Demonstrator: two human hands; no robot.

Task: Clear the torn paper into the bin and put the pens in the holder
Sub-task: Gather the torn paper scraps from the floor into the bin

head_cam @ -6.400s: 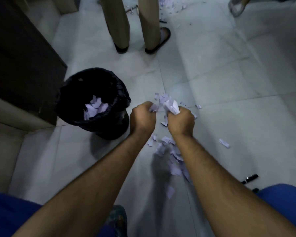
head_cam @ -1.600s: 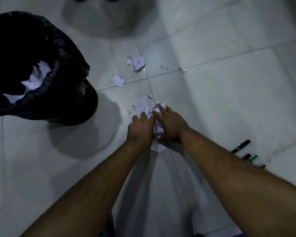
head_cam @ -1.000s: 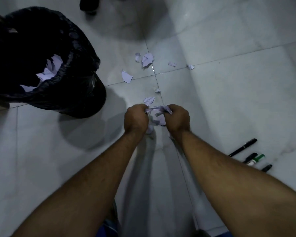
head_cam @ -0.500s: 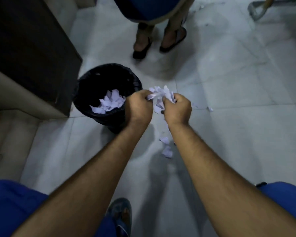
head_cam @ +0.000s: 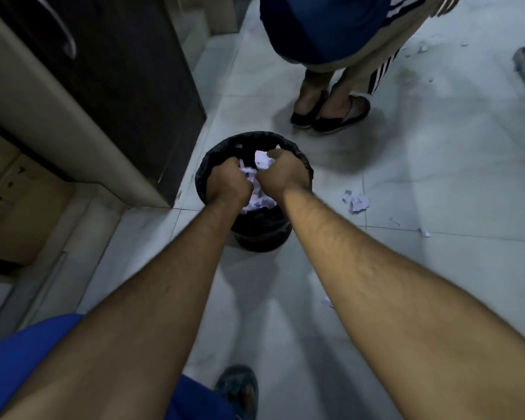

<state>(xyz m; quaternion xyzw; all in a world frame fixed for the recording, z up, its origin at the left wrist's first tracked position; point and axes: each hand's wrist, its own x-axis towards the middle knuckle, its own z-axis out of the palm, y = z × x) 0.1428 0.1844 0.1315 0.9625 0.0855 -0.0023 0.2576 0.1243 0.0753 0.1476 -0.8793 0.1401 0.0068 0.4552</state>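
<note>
- It looks like an indoor room, office or home: pale floor tiles (head_cam: 437,183) and a dark cabinet (head_cam: 119,71).
- A lined bin (head_cam: 261,234) stands beside the cabinet.

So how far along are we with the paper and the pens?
Done: a heap of torn paper already lies in the bin. In hand: the left hand and right hand hold a bunch of scraps over the bin's mouth, not yet dropped. Left: a few pieces on the floor to the right of the bin. No pens or holder are in view, so that part cannot be judged.
</note>
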